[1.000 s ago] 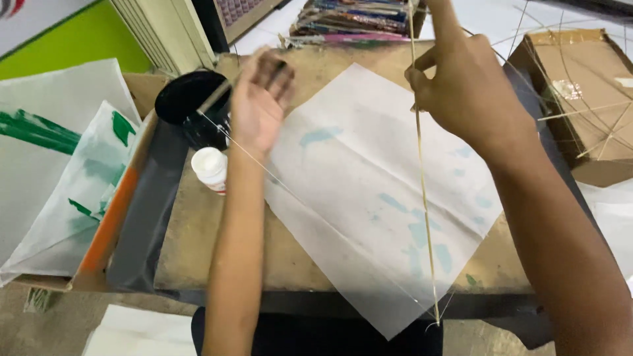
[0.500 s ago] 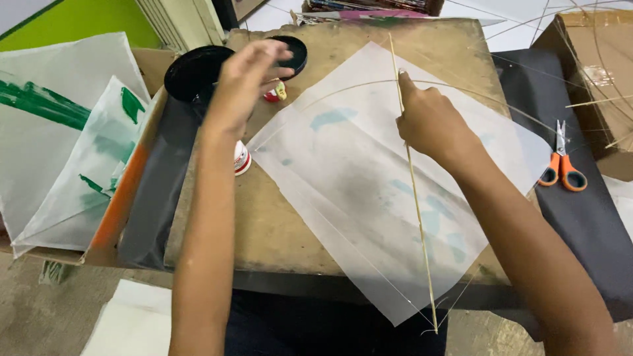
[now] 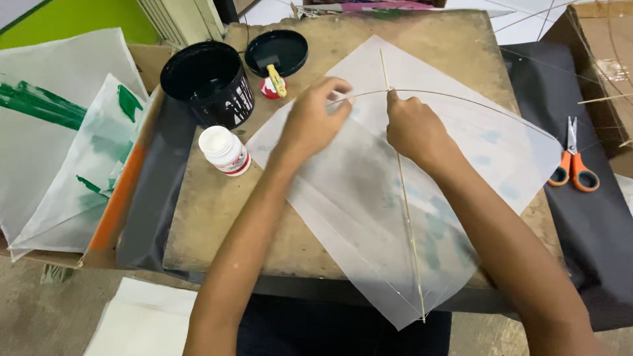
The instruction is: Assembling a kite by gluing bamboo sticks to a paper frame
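Left hand [image 3: 313, 122] pinches the thin bowed stick [image 3: 461, 99] near its left end, while the right hand [image 3: 412, 128] presses closed fingers where that stick crosses the straight spine [image 3: 403, 191]. Both sticks lie on a white paper sheet [image 3: 369, 198] spread over the worktop [image 3: 217, 211]. A black tub [image 3: 208, 82], its lid [image 3: 277, 53] and a white jar [image 3: 224, 150] stand left; scissors [image 3: 575, 165] lie right.

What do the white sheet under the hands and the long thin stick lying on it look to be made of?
The white sheet looks like thin tissue paper, matte and translucent: the brown board shows faintly through it. The long stick looks like a split bamboo or wood sliver, pale yellow, straight and very thin; which of the two cannot be told.
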